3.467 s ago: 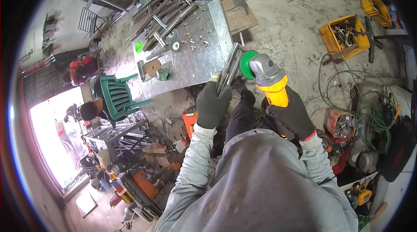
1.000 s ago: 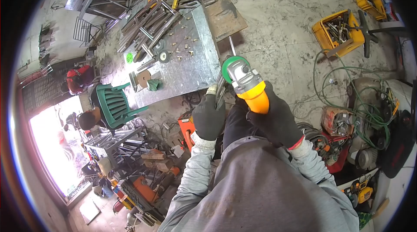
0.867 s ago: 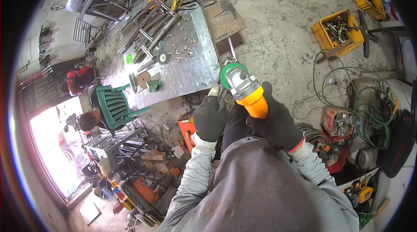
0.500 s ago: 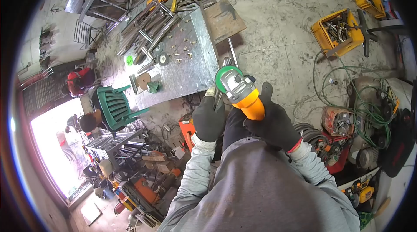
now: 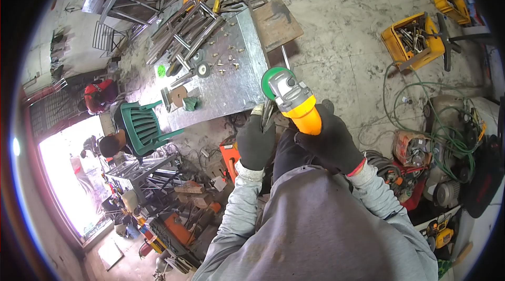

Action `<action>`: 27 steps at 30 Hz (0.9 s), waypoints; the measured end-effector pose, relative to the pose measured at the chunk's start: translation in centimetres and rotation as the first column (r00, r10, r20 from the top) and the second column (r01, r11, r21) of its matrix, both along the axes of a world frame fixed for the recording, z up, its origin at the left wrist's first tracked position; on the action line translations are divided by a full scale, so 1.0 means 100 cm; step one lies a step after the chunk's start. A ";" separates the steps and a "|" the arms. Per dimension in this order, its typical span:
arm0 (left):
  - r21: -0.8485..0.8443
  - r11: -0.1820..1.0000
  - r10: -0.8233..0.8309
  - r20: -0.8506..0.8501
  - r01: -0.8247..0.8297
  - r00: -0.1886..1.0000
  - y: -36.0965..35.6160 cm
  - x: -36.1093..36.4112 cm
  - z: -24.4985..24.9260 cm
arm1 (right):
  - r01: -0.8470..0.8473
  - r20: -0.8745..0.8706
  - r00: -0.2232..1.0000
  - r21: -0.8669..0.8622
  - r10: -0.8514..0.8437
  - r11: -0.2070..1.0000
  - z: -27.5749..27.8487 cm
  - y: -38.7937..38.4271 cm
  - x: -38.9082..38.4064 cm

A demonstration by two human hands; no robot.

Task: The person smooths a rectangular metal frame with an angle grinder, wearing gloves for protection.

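Observation:
My right hand [image 5: 336, 141], in a dark glove, is closed around the yellow-orange body of an angle grinder [image 5: 295, 99]. The grinder's grey head points away from me and carries a green disc [image 5: 269, 82] close to the table's near corner. Just left of it, my gloved left hand [image 5: 256, 144] is closed on a short metal piece [image 5: 267, 113], whose end sticks up past the fingers beneath the disc. The lower part of that piece is hidden in the glove.
A metal-topped table [image 5: 231, 91] ahead bears metal tubes [image 5: 184, 44], small fittings and a black wheel [image 5: 202, 70]. At left stands a green chair [image 5: 139, 128]. Yellow crates [image 5: 413, 41] sit at the right, above a coiled green hose [image 5: 447, 139] on the floor.
The grinder and its disc have moved a little farther from my body, up in the view. My left hand keeps its hold on the metal piece, and the whole view has shifted slightly.

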State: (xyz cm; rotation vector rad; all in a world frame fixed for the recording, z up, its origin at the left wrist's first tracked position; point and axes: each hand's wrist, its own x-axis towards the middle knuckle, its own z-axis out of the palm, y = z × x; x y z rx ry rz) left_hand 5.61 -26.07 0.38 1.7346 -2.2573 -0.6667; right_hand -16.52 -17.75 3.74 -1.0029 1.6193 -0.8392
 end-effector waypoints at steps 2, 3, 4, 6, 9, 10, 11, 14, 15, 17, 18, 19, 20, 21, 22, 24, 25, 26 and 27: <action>-0.002 1.000 0.013 -0.013 -0.014 1.000 -0.003 0.001 0.000 | 0.007 0.003 1.000 0.015 -0.007 1.000 -0.001 0.002 0.003; 0.032 0.999 0.013 -0.028 -0.012 1.000 -0.004 0.001 0.002 | -0.005 -0.024 1.000 -0.004 0.005 1.000 -0.007 0.007 0.007; 0.068 0.998 0.013 -0.042 -0.010 0.999 -0.005 0.002 0.003 | -0.017 -0.050 0.999 -0.020 0.016 1.000 -0.011 0.010 0.009; 0.080 0.996 0.041 -0.052 -0.037 0.998 -0.004 0.001 0.003 | -0.024 -0.036 0.999 -0.022 0.023 0.999 -0.011 0.001 0.006; 0.096 0.993 0.069 -0.065 -0.063 0.995 -0.006 0.003 0.005 | -0.010 0.017 1.000 -0.009 0.010 1.000 -0.001 -0.010 0.002; 0.101 0.993 0.074 -0.071 -0.067 0.995 -0.006 0.003 0.006 | 0.004 0.054 0.999 0.008 -0.005 1.000 0.001 -0.011 0.001; 0.101 0.993 0.075 -0.072 -0.068 0.995 -0.007 0.004 0.004 | 0.003 0.053 0.999 0.008 -0.004 1.000 -0.003 -0.007 0.004; 0.120 0.988 0.122 -0.258 -0.093 0.958 -0.011 0.007 0.000 | -0.034 -0.019 0.999 -0.059 0.033 0.998 -0.016 0.001 0.013; 0.165 0.982 0.136 -0.249 -0.096 0.959 -0.013 0.009 0.001 | -0.043 -0.031 0.999 -0.024 0.043 0.999 -0.018 -0.004 0.014; 0.211 0.972 0.152 -0.233 -0.103 0.960 -0.016 0.013 0.005 | -0.054 -0.036 0.998 0.012 0.055 0.998 -0.021 -0.012 0.014; 0.284 0.948 0.197 -0.179 -0.142 0.964 -0.018 0.013 0.006 | -0.012 0.048 0.999 -0.077 0.016 0.997 -0.021 -0.016 0.013; 0.351 0.919 0.238 -0.126 -0.182 0.963 -0.019 0.013 0.007 | 0.037 0.131 0.991 -0.164 -0.016 0.986 -0.021 -0.019 0.012; 0.350 0.919 0.239 -0.127 -0.182 0.963 -0.019 0.013 0.006 | 0.037 0.130 0.991 -0.164 -0.015 0.986 -0.020 -0.019 0.012; 0.308 0.938 0.224 -0.194 -0.157 0.955 -0.019 0.014 0.003 | 0.020 0.118 0.993 -0.123 -0.005 0.992 -0.018 -0.019 0.013; 0.263 0.955 0.207 -0.259 -0.138 0.943 -0.018 0.014 0.002 | 0.001 0.108 0.994 -0.082 0.008 0.997 -0.017 -0.019 0.015; 0.259 0.956 0.205 -0.250 -0.139 0.946 -0.017 0.013 0.004 | -0.034 0.092 0.995 0.006 0.034 0.999 -0.015 -0.016 0.020; 0.256 0.957 0.197 -0.242 -0.134 0.950 -0.016 0.012 0.004 | -0.049 0.086 0.995 0.051 0.044 0.998 -0.015 -0.015 0.021; 0.257 0.957 0.198 -0.239 -0.135 0.951 -0.014 0.012 0.003 | -0.049 0.088 0.995 0.052 0.044 0.997 -0.017 -0.017 0.021; 0.256 0.956 0.210 -0.248 -0.145 0.946 -0.014 0.012 0.002 | -0.010 0.128 0.992 -0.056 0.017 0.998 -0.020 -0.020 0.021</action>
